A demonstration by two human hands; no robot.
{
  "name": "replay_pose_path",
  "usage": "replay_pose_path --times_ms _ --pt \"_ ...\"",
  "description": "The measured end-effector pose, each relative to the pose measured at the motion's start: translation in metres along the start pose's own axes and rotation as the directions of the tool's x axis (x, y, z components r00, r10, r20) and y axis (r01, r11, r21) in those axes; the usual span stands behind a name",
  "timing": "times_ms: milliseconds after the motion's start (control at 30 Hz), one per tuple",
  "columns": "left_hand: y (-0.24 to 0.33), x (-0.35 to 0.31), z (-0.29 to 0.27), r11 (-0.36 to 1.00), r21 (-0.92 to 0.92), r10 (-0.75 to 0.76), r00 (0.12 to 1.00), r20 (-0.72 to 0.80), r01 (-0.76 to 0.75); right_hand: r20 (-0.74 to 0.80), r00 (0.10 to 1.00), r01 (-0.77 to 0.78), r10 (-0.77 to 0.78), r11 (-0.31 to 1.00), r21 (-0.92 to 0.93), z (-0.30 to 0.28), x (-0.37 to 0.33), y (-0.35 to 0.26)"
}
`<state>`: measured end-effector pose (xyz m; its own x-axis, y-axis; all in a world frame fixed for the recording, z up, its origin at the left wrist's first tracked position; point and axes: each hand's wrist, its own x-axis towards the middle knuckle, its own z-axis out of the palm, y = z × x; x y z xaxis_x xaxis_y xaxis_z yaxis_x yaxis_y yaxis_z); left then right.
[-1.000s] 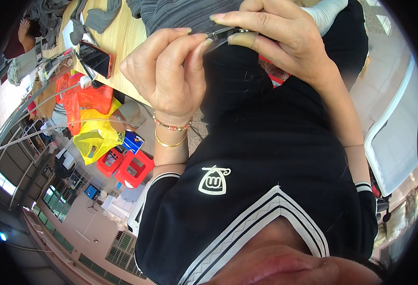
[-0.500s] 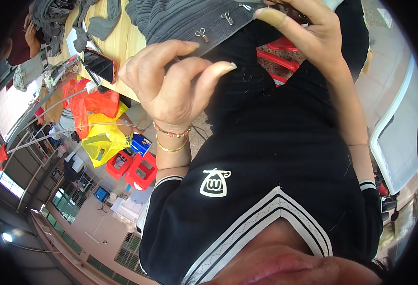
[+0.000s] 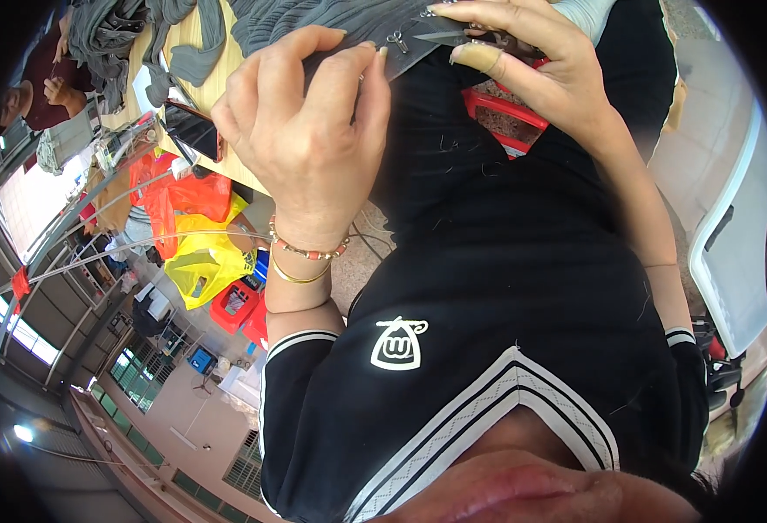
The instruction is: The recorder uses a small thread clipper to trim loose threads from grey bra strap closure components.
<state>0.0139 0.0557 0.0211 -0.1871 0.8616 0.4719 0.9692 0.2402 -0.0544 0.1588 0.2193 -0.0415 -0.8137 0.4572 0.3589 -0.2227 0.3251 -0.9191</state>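
A: Where's the piece?

B: The grey pleated cloth (image 3: 270, 22) lies over the desk (image 3: 239, 170), seemingly hiding part of its near edge. Its thin dark band (image 3: 414, 54) spans the gap between the hands, above the lap.

A: And the hands?

B: The left hand (image 3: 313, 113) pinches the band between thumb and fingertips. The right hand (image 3: 549, 65) has thumb and index parted, with a slim pointed blade (image 3: 440, 37) poking out between them. It seems grasped, but the handle is hidden, so I can't tell by which fingers.

A: How will the cloth behave?

B: Light and limp, I'd judge. The pleats look soft and stretchy; the band looks smoother, somewhat stiffer, maybe a little slippery. The small metal hook (image 3: 397, 42) on it could snag.

A: Best place to hold?

B: The band's edge beside that hook, fingertips clear of the point.

A: Anything else on the desk?

B: A phone (image 3: 193, 131), by its left edge.
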Motion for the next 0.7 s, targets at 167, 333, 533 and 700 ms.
replay_pose_path --times_ms 167,333,533,700 --pt "-0.001 0.002 0.004 0.999 -0.045 0.028 1.000 0.002 -0.028 -0.044 0.999 0.022 -0.020 0.999 0.048 -0.002 0.000 -0.002" --pt "0.005 -0.002 0.008 0.992 -0.124 0.016 0.999 -0.044 -0.021 0.025 0.998 0.061 -0.059 0.996 -0.068 -0.005 -0.001 0.002" --pt "0.011 -0.008 0.012 0.958 -0.283 -0.073 0.994 -0.087 0.046 0.000 0.991 0.136 -0.136 0.991 -0.008 -0.003 0.004 0.005" --pt "0.014 -0.009 0.009 0.977 -0.209 -0.062 0.994 -0.087 0.042 0.048 0.989 0.144 -0.142 0.989 -0.029 0.001 0.004 0.009"
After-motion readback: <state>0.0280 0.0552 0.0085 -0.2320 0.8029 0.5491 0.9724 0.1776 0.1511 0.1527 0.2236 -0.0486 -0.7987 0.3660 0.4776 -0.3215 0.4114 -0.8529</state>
